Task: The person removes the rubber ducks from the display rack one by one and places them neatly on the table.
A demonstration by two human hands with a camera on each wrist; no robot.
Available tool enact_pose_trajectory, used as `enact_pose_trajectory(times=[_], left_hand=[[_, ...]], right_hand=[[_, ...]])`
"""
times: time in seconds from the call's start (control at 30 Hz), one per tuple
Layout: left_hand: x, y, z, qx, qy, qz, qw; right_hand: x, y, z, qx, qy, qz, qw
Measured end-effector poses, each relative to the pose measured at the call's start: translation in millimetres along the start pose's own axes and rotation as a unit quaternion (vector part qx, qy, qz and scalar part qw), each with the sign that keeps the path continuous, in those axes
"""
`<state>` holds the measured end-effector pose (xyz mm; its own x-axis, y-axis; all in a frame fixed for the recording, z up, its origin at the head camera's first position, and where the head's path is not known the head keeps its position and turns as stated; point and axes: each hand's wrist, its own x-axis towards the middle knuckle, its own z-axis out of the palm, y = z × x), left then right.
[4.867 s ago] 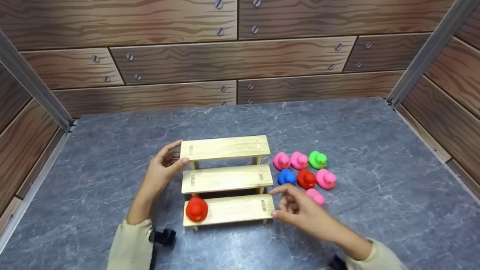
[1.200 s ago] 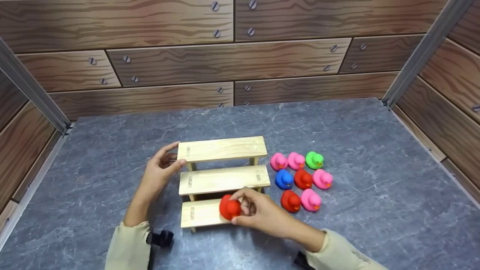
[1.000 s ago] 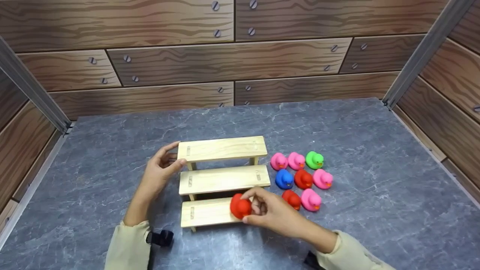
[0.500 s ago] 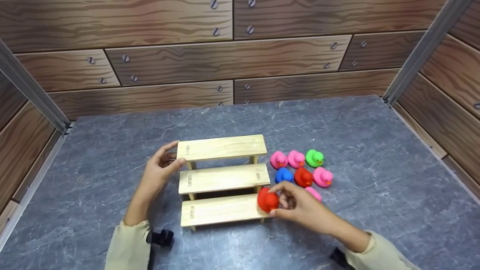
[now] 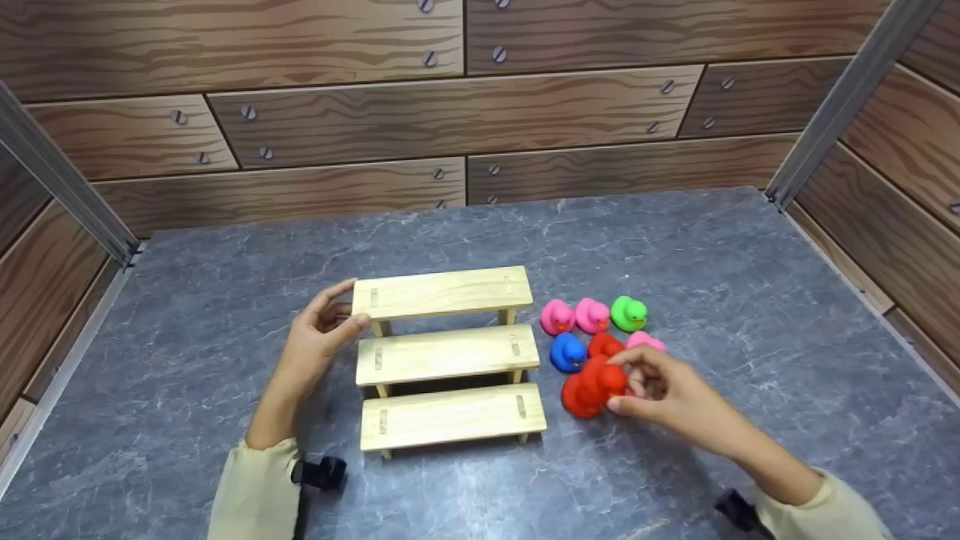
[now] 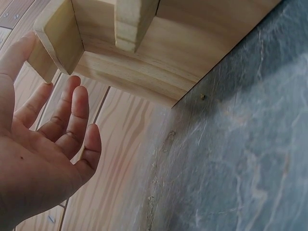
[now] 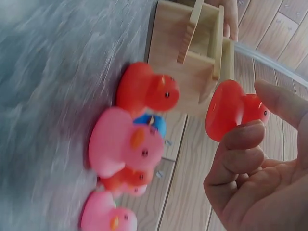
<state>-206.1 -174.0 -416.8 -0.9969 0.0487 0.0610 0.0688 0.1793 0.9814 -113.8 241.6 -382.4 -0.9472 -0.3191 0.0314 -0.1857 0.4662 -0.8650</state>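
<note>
My right hand [image 5: 682,397] pinches a red rubber duck [image 7: 226,110] between thumb and fingers. In the head view it overlaps another red duck [image 5: 577,397]; the right wrist view shows it raised off the table, apart from the others. My left hand [image 5: 315,341] holds the left end of the top step of a three-step wooden stand [image 5: 450,420], thumb in front and index finger behind. All three steps are bare. In the left wrist view the other fingers of the left hand [image 6: 53,149] are loosely bent beside the stand.
Right of the stand, several rubber ducks stand in rows: two pink ducks [image 5: 557,317] and a green duck [image 5: 628,313] at the back, then a blue duck [image 5: 568,352], a red one and a pink one. Another pink duck [image 7: 115,144] is hidden by my right hand in the head view.
The red duck that stood at the left of the lowest step is now in my right hand, carried rightward off the stand to above the duck group. My left hand has stayed on the top step.
</note>
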Motion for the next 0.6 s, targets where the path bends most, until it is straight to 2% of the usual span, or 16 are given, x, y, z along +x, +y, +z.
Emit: enact_pose_trajectory(times=[0.27,0.6], left_hand=[[0.8,0.0,-0.6,0.002,0.002,0.001,1.0],[1.1,-1.0,-0.1,0.005,0.005,0.0,1.0]], right_hand=[[-13.4,12,-21,-0.022,0.024,-0.021,0.9993],[-25.5,35,-43,-0.038,0.018,0.012,0.999]])
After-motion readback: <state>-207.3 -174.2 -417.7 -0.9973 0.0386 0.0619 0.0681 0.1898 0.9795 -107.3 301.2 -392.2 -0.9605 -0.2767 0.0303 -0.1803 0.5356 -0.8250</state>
